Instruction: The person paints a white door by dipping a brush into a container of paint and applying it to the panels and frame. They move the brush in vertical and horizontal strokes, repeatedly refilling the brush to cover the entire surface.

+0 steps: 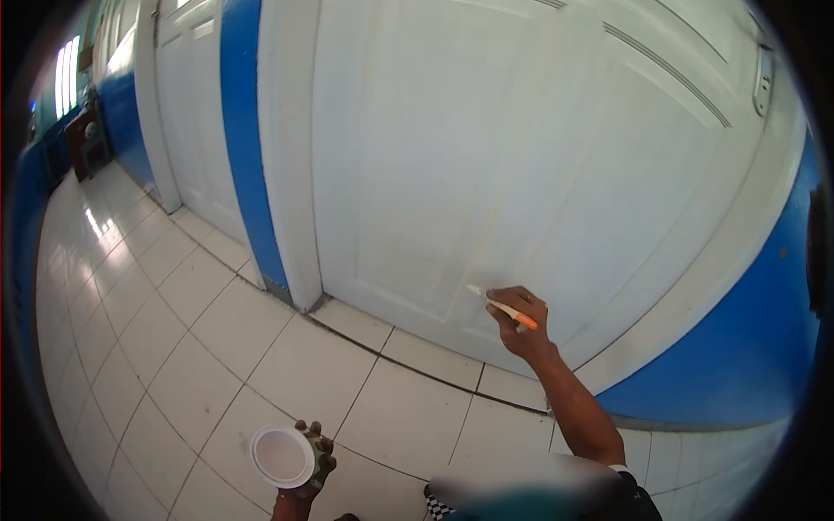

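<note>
Two hands are in view, one on each side of the work area, each holding one item. The right hand (pixel 524 319) is closed in a pinch: the thumb and fingers grip a slim brush (pixel 512 313) along its pale middle section. The orange end of the handle points down and to the right; the whitish tip points up and to the left, at the lower part of a white door (pixel 417 174). Whether the tip presses on the door surface or sits just off it cannot be told. The left hand (pixel 318 456) is lower and farther left, above the tiled floor (pixel 252 365). Its fingers are partly curled and slightly apart around the side of a round tub (pixel 282 456). The tub is open at the top, with a white rim and a pale interior; the fill level cannot be read. Dark marks show on the left fingers. The thumb position of the left hand is not clear. The door stands in a white frame (pixel 291 174), with blue wall (pixel 243 113) on both sides.
</note>
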`<state>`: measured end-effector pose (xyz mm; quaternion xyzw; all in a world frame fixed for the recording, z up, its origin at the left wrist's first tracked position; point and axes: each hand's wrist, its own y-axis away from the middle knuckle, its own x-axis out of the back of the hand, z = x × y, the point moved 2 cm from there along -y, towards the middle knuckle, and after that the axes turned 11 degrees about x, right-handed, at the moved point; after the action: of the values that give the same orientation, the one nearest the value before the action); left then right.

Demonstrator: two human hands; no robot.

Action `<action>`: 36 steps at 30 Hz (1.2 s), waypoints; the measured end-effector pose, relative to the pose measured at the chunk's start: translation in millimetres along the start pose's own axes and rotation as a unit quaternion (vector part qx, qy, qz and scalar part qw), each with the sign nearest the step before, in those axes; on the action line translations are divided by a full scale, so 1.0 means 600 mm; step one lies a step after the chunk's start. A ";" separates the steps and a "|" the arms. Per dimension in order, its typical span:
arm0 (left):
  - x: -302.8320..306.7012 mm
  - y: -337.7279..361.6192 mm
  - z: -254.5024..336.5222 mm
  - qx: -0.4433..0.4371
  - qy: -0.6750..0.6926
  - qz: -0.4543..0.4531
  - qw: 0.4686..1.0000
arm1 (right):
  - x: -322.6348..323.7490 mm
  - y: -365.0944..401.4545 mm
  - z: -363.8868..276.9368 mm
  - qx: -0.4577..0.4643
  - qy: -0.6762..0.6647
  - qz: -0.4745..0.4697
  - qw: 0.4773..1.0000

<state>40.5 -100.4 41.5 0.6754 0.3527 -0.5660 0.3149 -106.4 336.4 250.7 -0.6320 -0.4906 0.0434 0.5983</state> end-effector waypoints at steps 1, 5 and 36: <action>-0.003 -0.008 -0.003 0.012 -0.005 -0.006 1.000 | -0.020 0.026 -0.018 -0.105 -0.087 -0.008 0.991; 0.028 -0.029 -0.012 0.039 0.012 0.014 0.999 | -0.072 0.040 -0.155 -0.282 -0.322 -0.062 0.902; 0.072 -0.052 -0.057 -0.003 -0.130 0.187 0.974 | -0.166 0.035 -0.334 -0.129 -0.237 -0.321 0.908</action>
<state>37.8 -49.6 3.3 0.6488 0.1778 -0.5792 0.4604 -17.0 130.7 237.3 -0.4835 -0.7955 -0.0666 0.3592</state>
